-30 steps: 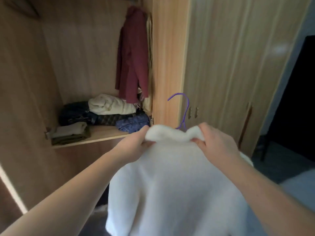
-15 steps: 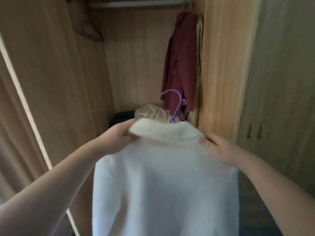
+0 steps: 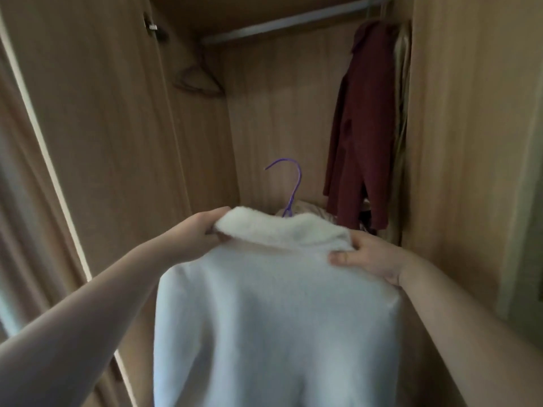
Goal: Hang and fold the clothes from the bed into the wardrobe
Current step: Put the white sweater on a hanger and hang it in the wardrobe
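While its hook [image 3: 294,198] points up, the sweater [image 3: 273,318] hangs vertically.

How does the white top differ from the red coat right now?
The white top is pale and fluffy, the red coat dark. The left hand and right hand hold the white top below the rail; the red coat hangs at its right end untouched. Both hang upright.
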A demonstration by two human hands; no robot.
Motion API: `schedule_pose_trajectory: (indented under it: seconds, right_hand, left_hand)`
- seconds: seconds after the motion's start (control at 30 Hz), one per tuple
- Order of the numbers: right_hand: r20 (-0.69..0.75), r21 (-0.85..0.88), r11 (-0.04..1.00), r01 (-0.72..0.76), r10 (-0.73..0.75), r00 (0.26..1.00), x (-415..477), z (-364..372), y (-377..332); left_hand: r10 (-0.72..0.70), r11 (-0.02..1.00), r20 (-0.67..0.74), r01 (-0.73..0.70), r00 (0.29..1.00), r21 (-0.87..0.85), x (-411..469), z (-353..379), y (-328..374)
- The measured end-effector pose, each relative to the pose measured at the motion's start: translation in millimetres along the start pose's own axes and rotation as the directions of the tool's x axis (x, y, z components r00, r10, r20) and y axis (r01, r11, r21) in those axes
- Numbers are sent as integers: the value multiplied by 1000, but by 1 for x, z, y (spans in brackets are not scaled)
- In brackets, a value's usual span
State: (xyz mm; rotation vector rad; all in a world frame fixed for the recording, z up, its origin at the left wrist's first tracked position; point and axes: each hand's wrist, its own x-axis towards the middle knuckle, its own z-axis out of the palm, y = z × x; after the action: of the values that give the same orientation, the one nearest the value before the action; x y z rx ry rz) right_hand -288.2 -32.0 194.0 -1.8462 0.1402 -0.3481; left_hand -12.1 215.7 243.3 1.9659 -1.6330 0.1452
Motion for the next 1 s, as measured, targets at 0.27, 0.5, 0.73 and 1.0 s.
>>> schedule_pose_trajectory:
  seconds: [0.27,0.5,0.73,1.0]
  right_hand:
    - [-65,181,982,60,-49,997,63,-38,20]
    - [-172,-351,922,163,-235,957,139,-59,-8]
    - [-252,-870,493,0,-444,860,205,-103,-18]
    - [-579,-710,617,-340,-236,781,283,-162,-36]
  left_hand:
    - [4,996,-23,-6,1000,-89,68,23,-54]
    - [83,978,-72,-95,994,-186,166,35,-122]
    - [128,922,-143,-171,981,-347,274,21,-180]
    - [281,881,-230,-346,932,-323,389,33,-203]
